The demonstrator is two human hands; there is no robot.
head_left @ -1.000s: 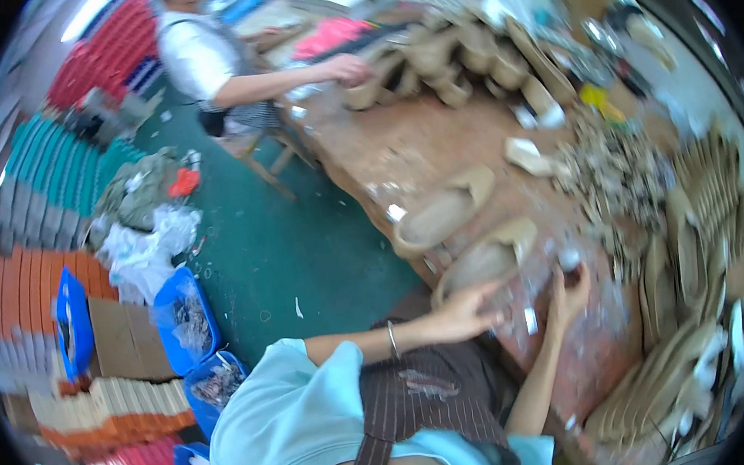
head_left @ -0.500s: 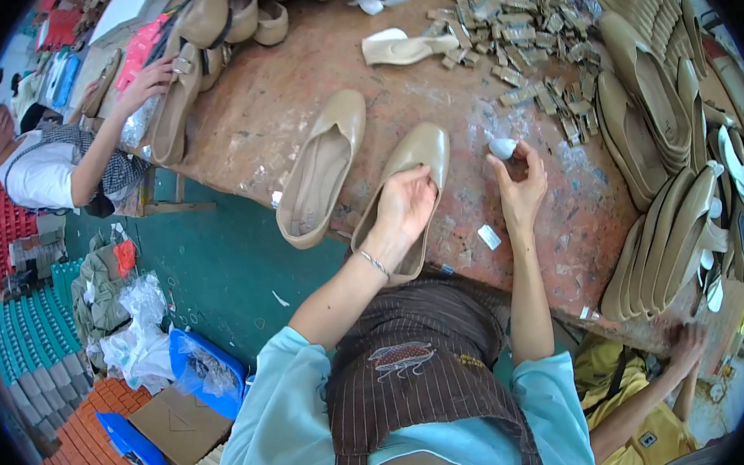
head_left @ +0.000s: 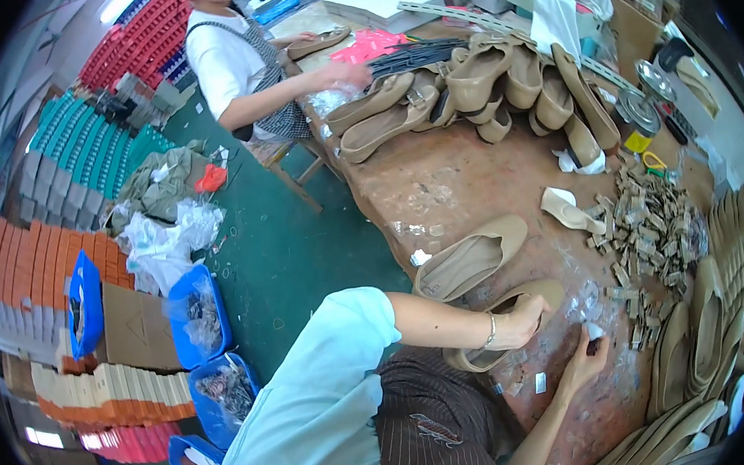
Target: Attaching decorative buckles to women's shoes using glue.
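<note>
Left hand (head_left: 519,321) clamps the shoe (head_left: 506,327) at lower centre, right hand (head_left: 587,360) pinches a small white piece (head_left: 593,331) just beside it, which could slip into the scraps (head_left: 647,228).

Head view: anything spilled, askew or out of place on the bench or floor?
Small tan pieces lie scattered loose over the worktable, not stacked. White crumpled scraps litter the green floor. The left hand rests on a beige shoe; nothing looks damaged.

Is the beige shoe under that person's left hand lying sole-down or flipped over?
Sole-down. The beige flat shoe shows its open inside facing up on the workbench, the left hand resting on it.
</note>
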